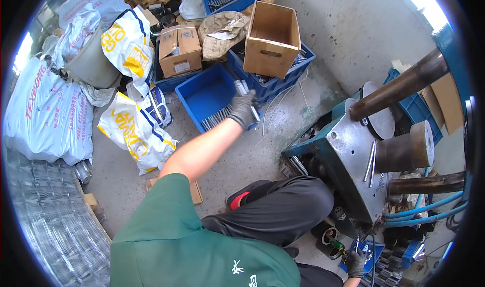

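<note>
My left hand (244, 109), in a dark glove, reaches forward and is closed around a few short silver metal rods (241, 87). It is over the right rim of a blue plastic bin (194, 97). A row of similar rods (216, 118) lies along the bin's near side. At the lower right, my right hand (355, 263), also in a dark glove, has its fingers curled beside a small blue tray (375, 251) of metal pieces. What it grips is too small to make out. A green-handled tool (335, 243) lies near it.
A machine with a steel plate (348, 150) and thick posts (401, 85) stands right; two rods (370, 163) lie on the plate. Behind the bin are cardboard boxes (273, 59) and blue crates (268, 91). White sacks (139, 135) stand left, wrapped metal stacks (55, 221) lower left.
</note>
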Available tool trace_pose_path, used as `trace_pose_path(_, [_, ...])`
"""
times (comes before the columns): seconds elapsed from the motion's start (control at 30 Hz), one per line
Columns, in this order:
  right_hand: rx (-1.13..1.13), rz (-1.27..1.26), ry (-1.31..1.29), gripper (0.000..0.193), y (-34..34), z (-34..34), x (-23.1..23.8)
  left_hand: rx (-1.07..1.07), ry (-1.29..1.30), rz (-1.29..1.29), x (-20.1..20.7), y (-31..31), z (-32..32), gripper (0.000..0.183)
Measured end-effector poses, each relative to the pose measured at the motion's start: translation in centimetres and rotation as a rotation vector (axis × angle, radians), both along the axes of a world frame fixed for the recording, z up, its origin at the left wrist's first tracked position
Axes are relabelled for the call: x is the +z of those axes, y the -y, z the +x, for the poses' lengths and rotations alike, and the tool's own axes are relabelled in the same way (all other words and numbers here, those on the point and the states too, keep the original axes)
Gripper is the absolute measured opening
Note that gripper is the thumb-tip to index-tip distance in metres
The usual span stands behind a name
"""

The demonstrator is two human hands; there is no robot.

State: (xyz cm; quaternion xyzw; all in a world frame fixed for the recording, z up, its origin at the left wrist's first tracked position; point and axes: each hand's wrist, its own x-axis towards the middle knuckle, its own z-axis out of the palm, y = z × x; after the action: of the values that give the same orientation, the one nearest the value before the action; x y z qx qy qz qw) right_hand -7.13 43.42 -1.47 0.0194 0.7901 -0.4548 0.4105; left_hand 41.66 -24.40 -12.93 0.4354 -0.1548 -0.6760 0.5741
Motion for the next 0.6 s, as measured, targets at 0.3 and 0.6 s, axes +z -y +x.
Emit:
trace_pose_path(0.3, [-0.077, 0.028, 0.008, 0.056, 0.0, 1.2, 1.3, -0.258, 0.749, 0.439, -15.9, 5.4, 10.5, 0.016])
trace_pose_path(0.6, [-0.010, 0.113, 0.001, 0.056, 1.7, 0.3, -0.2, -0.381, 1.068, 0.810, -26.4, 4.3, 11.2, 0.041])
